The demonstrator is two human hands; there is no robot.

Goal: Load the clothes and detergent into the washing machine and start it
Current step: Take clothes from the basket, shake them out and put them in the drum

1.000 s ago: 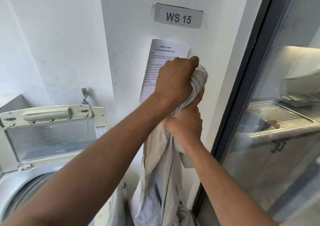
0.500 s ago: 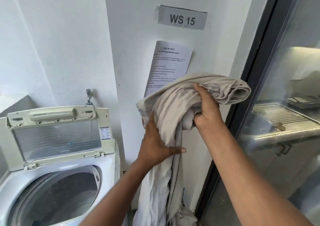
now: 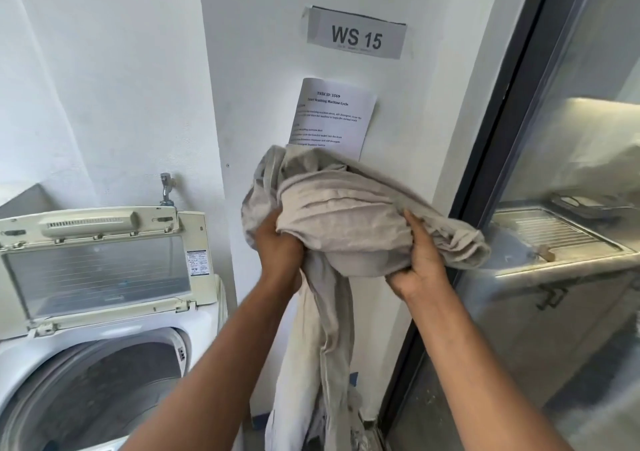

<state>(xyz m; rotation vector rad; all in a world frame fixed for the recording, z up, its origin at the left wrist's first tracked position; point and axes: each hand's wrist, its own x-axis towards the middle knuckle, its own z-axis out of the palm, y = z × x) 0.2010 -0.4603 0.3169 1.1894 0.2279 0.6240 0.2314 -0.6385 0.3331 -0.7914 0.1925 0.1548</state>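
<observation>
Left hand (image 3: 277, 243) and right hand (image 3: 420, 263) grasp bunched cloth (image 3: 346, 208); dangling tail could snag outside washing machine (image 3: 104, 364) rim, right of tub.

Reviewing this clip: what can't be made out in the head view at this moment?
- Left hand: fingertips buried in the beige cloth, so its grip is partly hidden.
- Cloth's lower end: cut off by the bottom edge.
- Washing machine drum: cut off at left and bottom; contents unclear.
- Instruction sheet: lower part covered by cloth, body text too small.
- Detergent: not visible.
</observation>
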